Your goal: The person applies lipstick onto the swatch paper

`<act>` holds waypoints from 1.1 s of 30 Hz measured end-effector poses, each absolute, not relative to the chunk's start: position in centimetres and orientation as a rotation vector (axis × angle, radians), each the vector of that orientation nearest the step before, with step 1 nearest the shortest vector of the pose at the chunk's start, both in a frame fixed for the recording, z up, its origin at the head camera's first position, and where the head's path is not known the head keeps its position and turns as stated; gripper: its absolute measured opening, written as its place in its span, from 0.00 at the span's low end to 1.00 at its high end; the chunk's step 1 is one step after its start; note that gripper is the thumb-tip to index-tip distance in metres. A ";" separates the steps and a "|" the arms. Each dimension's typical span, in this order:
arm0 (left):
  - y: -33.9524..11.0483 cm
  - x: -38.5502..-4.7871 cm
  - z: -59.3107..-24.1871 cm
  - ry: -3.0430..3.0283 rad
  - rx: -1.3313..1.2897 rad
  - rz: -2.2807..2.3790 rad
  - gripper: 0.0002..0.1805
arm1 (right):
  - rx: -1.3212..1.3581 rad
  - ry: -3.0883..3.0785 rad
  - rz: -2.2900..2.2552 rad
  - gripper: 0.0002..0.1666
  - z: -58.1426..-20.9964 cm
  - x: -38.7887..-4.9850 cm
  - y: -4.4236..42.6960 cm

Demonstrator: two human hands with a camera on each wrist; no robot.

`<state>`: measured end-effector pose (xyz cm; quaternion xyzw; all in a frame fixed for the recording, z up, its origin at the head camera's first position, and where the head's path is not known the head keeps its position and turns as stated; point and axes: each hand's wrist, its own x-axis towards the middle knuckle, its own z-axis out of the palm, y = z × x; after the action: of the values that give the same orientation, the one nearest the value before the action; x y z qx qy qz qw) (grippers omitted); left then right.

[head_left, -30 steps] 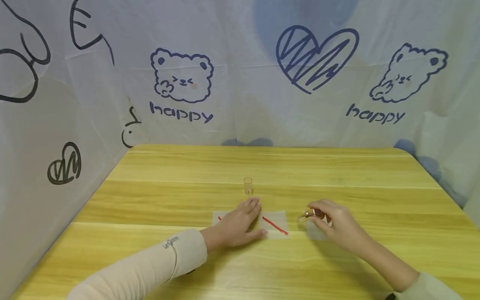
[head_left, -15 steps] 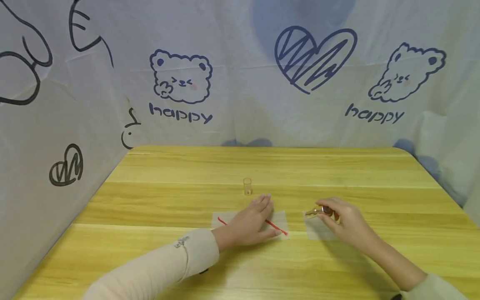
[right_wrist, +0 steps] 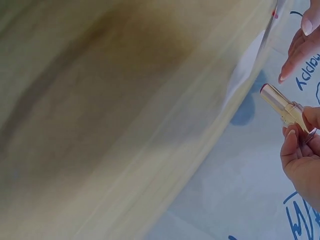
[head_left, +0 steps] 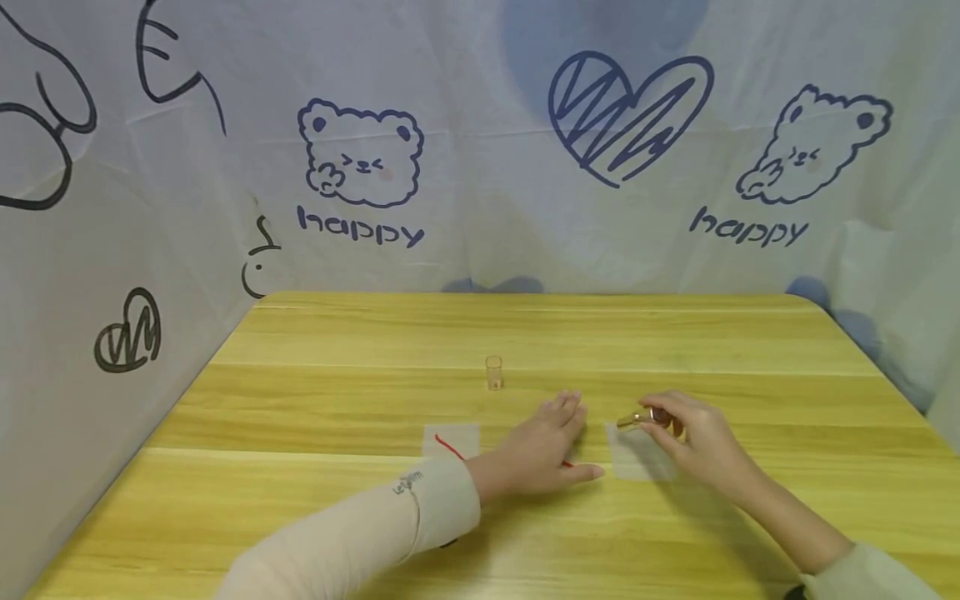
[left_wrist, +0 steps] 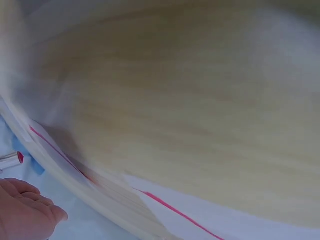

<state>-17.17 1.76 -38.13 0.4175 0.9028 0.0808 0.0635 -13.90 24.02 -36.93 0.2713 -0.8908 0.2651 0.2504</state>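
Note:
My right hand (head_left: pixel 701 437) pinches a lipstick (head_left: pixel 636 419) with a clear and gold case, above the right white paper slip (head_left: pixel 637 462). In the right wrist view the lipstick (right_wrist: pixel 276 99) shows its red tip, pointing away from my fingers. No mark is visible on the uncovered part of that slip. My left hand (head_left: pixel 543 446) lies palm down with straight fingers over the middle slip, which it nearly hides. A short end of a red line shows by its thumb. The left slip (head_left: pixel 467 435) bears a slanting red line, partly covered by my sleeve.
A small clear lipstick cap (head_left: pixel 494 373) stands upright behind the slips. The wooden table (head_left: pixel 337 333) reaches back to a white curtain (head_left: pixel 495 208) with drawn bears and hearts. Another curtain side hangs at the left.
My left hand has slid right over the middle slip, uncovering more of the left slip. My right hand has shifted slightly right with the lipstick, and more of the right slip shows.

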 end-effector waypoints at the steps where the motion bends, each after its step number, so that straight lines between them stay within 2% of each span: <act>1: 2.0 -17.2 -38.2 2.723 1.261 0.239 0.44 | 0.738 -2.422 0.721 0.17 -37.0 -13.9 24.1; 12: 4.3 -17.6 -39.0 2.742 1.257 0.199 0.45 | 0.750 -2.395 0.739 0.18 -38.2 -14.7 24.4; 33: 5.9 -17.8 -39.9 2.725 1.146 0.068 0.46 | 0.699 -2.513 0.734 0.15 -38.0 -14.6 24.1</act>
<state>-17.79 5.87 -39.93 0.3860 0.9176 0.0231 0.0920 -14.58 24.12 -37.95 0.2521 -0.9059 0.2646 0.2142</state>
